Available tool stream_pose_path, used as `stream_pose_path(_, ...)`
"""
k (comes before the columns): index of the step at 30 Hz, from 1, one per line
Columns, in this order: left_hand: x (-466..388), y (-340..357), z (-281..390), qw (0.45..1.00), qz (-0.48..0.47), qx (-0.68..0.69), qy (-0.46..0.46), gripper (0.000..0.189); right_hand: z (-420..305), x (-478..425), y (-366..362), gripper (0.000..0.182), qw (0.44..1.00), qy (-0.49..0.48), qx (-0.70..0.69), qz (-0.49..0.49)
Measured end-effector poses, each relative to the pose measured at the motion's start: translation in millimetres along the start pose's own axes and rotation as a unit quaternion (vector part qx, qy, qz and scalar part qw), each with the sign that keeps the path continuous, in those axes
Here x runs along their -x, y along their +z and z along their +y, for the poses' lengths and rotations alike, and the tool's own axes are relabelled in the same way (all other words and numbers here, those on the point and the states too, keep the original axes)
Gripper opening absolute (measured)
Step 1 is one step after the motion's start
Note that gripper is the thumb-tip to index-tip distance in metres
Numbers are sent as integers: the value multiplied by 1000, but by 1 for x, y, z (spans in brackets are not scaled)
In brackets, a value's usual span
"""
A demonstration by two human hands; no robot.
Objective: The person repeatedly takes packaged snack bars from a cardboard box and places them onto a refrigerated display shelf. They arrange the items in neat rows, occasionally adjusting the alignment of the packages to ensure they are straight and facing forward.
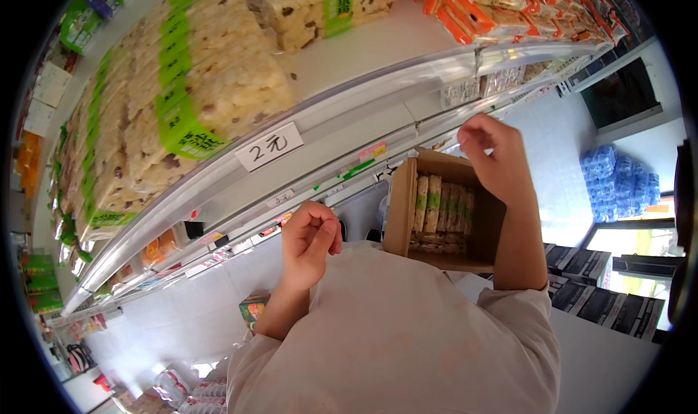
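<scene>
My left hand [311, 243] is held in front of my chest with its fingers curled in, and nothing shows in it. My right hand [493, 155] is raised above the open cardboard box [402, 209], its fingers loosely bent. A small gap shows between its thumb and fingers, and I see nothing held. Inside the box stand several wrapped sachima cakes [434, 204] with green bands. More wrapped sachima cakes [229, 81] are stacked in rows on the shelf [354, 65] before me. Neither hand touches them.
A handwritten price card [269, 147] sits on the shelf's clear front edge. Orange-wrapped snack packs [485, 18] lie at the shelf's right. Lower shelves run beneath. Blue bottle packs [619, 182] and dark cartons [600, 299] stand right; a green carton [253, 309] stands on the floor.
</scene>
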State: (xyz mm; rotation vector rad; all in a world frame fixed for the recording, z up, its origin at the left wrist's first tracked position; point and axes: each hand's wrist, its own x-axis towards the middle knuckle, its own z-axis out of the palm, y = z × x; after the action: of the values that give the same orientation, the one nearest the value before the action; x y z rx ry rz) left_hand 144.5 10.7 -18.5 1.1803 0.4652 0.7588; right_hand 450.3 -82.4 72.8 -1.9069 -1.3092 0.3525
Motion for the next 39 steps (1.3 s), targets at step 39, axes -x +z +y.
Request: stream_pose_path(39, -26, 36, -28, 987, -100, -119, -52, 32, 29, 57, 32, 47, 937, -44, -125, -323)
